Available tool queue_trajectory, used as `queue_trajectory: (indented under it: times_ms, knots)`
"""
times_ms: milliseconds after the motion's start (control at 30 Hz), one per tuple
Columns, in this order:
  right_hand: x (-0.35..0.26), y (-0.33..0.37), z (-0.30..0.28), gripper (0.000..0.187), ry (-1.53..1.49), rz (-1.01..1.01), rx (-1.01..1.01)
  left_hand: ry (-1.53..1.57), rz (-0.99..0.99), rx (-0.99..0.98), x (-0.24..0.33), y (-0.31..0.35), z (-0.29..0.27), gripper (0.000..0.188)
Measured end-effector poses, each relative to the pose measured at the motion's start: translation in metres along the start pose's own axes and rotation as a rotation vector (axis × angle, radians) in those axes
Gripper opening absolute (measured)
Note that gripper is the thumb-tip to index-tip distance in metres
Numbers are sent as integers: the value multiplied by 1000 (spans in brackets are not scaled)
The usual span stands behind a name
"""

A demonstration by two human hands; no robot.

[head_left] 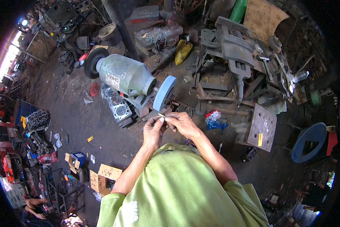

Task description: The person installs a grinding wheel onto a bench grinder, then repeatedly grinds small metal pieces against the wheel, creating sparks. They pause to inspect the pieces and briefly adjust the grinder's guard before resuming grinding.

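Observation:
My left hand (153, 131) and my right hand (183, 124) meet just below the blue grinding wheel (165, 93) of a bench grinder (126, 73). Pinched between the fingertips of both is a small, thin metal piece (161, 114), its tip pointing up toward the wheel's lower rim. Whether it touches the wheel I cannot tell. My fingers cover most of the piece, so its exact kind stays hidden. The grinder's grey motor body carries a second, dark wheel (95, 63) at its far left end.
Beyond the grinder lies a yellow scoop-like object (183, 52). A heavy vise (236, 51) sits at the far right, near a metal plate with holes (261, 126) and a round blue stool (310, 142). An engine cylinder head (119, 108) and an open cardboard box (105, 177) lie left.

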State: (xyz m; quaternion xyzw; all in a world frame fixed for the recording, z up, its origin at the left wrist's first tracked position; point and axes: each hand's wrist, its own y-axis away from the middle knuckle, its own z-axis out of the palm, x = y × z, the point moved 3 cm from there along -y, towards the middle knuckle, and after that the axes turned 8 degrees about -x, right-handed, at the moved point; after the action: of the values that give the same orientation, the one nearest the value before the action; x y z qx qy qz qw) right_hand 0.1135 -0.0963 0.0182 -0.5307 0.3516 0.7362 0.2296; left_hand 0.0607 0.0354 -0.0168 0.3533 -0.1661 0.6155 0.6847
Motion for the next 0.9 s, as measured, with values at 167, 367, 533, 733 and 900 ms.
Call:
queue_trajectory:
  times_ms: [167, 367, 533, 733, 900]
  knots:
    - [1, -1, -1, 19, 10, 31, 6, -2, -1, -25, -2, -2, -3, 21]
    - [-1, -3, -1, 19, 10, 53, 28, -3, 2, -10, -6, -8, -6, 21]
    - [-2, -3, 3, 20, -45, 24, 58, -9, 14, -43, -3, -11, -4, 22]
    - [0, -4, 3, 20, -54, -1, 60, -7, 5, -5, -5, -11, -5, 21]
    - [2, -3, 2, 20, -100, 46, 58, -2, 9, -51, -4, -11, -4, 22]
